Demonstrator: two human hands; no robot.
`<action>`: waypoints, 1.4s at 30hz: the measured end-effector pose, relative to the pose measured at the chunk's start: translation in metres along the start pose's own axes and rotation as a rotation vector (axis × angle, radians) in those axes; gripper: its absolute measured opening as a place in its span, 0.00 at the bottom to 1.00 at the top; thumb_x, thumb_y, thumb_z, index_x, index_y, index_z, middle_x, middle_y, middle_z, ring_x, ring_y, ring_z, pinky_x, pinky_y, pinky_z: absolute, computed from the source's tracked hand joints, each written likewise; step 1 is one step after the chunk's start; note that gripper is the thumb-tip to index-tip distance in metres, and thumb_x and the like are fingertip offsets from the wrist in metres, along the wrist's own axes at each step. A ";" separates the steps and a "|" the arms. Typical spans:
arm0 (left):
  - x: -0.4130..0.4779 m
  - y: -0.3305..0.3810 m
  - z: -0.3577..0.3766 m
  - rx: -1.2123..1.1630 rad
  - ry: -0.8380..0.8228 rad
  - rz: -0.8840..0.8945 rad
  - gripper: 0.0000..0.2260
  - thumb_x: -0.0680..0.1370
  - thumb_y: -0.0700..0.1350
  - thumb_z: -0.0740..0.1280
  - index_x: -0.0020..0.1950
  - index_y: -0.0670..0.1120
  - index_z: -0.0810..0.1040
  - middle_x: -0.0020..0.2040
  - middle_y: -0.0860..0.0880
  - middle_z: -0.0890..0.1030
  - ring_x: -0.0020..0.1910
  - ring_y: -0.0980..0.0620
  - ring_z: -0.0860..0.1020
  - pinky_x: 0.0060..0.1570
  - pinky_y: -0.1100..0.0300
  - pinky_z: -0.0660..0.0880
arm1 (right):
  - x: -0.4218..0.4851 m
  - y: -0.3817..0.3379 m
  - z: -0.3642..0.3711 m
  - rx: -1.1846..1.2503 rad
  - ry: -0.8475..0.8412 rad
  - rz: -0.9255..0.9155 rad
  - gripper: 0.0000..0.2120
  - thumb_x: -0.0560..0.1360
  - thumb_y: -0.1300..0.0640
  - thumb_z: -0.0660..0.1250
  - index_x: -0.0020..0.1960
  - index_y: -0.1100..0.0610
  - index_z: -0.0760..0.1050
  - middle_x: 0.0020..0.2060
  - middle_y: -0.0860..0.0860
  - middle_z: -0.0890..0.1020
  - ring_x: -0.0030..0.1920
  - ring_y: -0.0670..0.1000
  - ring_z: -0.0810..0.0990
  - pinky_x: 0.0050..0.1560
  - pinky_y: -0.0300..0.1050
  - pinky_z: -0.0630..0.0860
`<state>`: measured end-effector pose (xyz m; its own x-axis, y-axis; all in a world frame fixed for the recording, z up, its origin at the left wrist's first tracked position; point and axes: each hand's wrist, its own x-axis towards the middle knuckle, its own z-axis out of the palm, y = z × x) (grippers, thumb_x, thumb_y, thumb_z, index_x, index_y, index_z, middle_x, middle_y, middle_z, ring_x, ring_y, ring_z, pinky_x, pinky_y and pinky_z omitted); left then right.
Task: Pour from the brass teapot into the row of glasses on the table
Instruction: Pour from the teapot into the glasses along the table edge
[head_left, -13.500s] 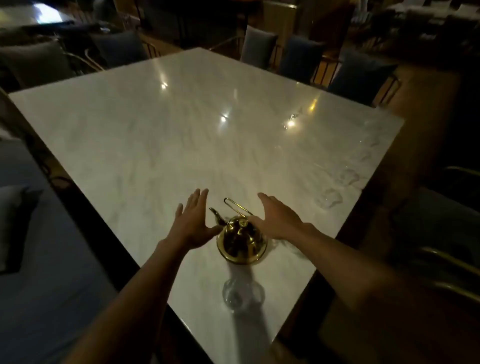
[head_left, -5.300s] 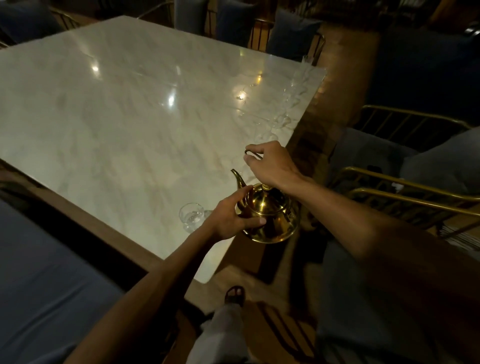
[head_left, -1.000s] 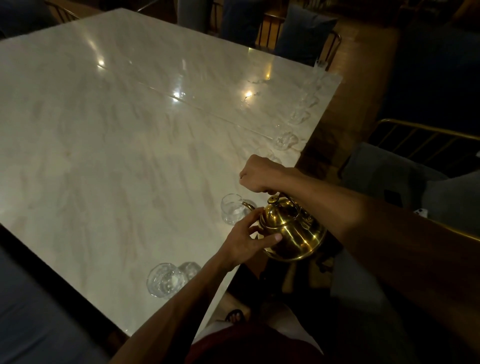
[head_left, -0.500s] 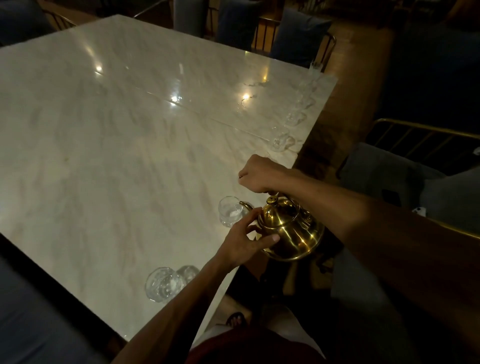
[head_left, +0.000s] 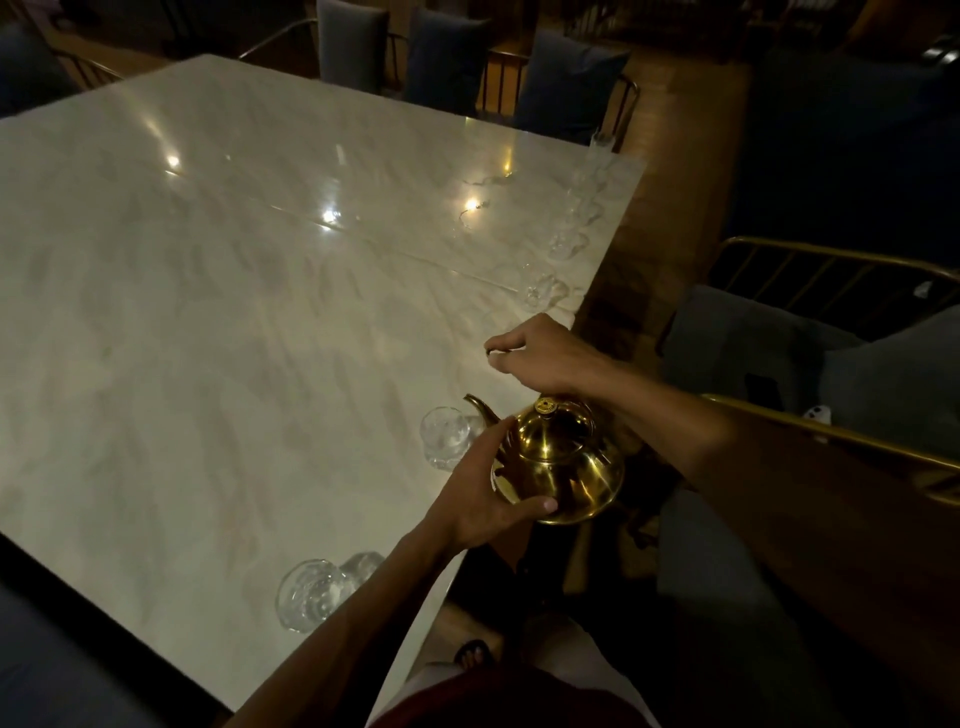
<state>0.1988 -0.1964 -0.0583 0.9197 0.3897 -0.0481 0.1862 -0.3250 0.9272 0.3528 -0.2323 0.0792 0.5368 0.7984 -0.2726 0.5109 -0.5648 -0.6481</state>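
Note:
The brass teapot (head_left: 558, 460) hangs in the air at the right edge of the marble table (head_left: 208, 312), its spout just over a clear glass (head_left: 445, 434). My right hand (head_left: 545, 356) is closed on the handle above the lid. My left hand (head_left: 485, 499) cups the pot's left side and underside. Another clear glass (head_left: 311, 595) stands nearer to me by the table's near corner. Several more glasses run along the right edge further away, among them one (head_left: 540, 288) and one (head_left: 566, 244).
A grey cushioned chair with a brass frame (head_left: 831, 431) stands close on the right. Blue-cushioned chairs (head_left: 566, 83) line the table's far side. My sandalled foot (head_left: 475, 654) shows on the wooden floor below the table edge.
The teapot has tipped back more upright, its spout rising off the glass. My right hand has lifted a little on the handle.

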 end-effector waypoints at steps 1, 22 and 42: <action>0.003 0.001 0.001 0.003 -0.011 0.014 0.41 0.67 0.55 0.82 0.74 0.62 0.63 0.68 0.64 0.72 0.68 0.67 0.71 0.65 0.64 0.73 | -0.001 0.001 -0.004 0.020 0.022 -0.001 0.17 0.80 0.53 0.66 0.69 0.53 0.79 0.72 0.51 0.76 0.68 0.52 0.77 0.60 0.40 0.71; 0.133 0.034 0.003 0.053 -0.009 0.000 0.36 0.76 0.55 0.73 0.78 0.61 0.58 0.73 0.58 0.69 0.68 0.62 0.66 0.64 0.64 0.66 | 0.070 0.026 -0.089 -0.109 0.108 -0.054 0.22 0.81 0.55 0.66 0.74 0.56 0.73 0.73 0.53 0.74 0.72 0.53 0.73 0.70 0.43 0.68; 0.224 0.027 0.033 -0.106 0.150 -0.207 0.34 0.77 0.56 0.72 0.80 0.55 0.61 0.76 0.54 0.71 0.71 0.53 0.72 0.61 0.58 0.71 | 0.185 0.039 -0.115 -0.412 -0.211 -0.169 0.22 0.80 0.57 0.64 0.74 0.55 0.73 0.73 0.54 0.75 0.68 0.55 0.77 0.58 0.42 0.72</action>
<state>0.4209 -0.1466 -0.0561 0.8030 0.5643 -0.1919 0.3201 -0.1365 0.9375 0.5492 -0.1305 0.0850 0.2977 0.8869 -0.3533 0.8250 -0.4253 -0.3723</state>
